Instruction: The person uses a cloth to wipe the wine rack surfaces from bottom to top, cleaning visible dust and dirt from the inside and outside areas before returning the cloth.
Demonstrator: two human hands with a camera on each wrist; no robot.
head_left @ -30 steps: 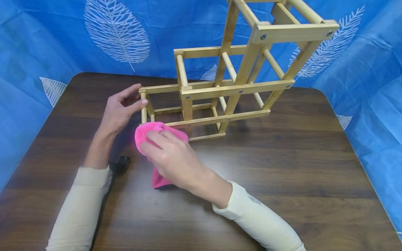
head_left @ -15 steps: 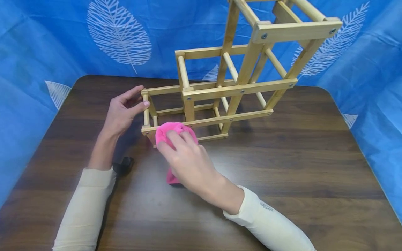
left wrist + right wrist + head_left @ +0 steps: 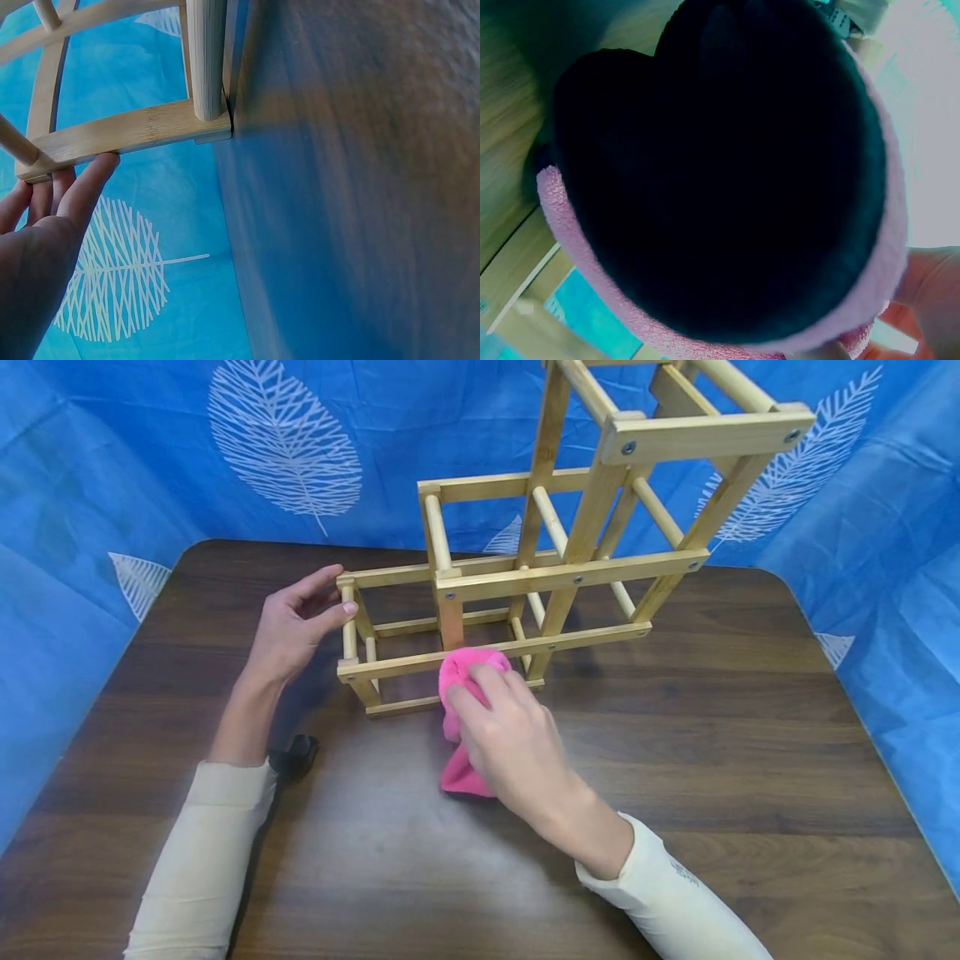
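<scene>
A stepped rack of pale wood [image 3: 517,580], built of flat slats and round dowels with screws, stands on the table. At its low left end, my left hand [image 3: 277,631] holds the end frame, thumb over the end dowel. In the left wrist view, fingertips of the left hand [image 3: 45,247] press the end slat [image 3: 120,135]. My right hand [image 3: 517,739] grips a bunched pink cloth [image 3: 456,714] against the front lower rail, near an upright post. A corner of cloth hangs below the fingers. The right wrist view is mostly filled by the cloth's dark, shadowed side with pink fuzzy edges [image 3: 577,240].
The table [image 3: 712,760] has a dark wood-grain top with rounded far corners. Blue fabric [image 3: 420,418] printed with white leaves hangs behind it and along both sides. A small black object [image 3: 294,756] sits at the left wrist. The rack rises tallest toward the right.
My right hand has slid the pink cloth rightward along the front lower rail, from the left corner to the post, uncovering that corner. The left hand keeps its hold on the rack's end.
</scene>
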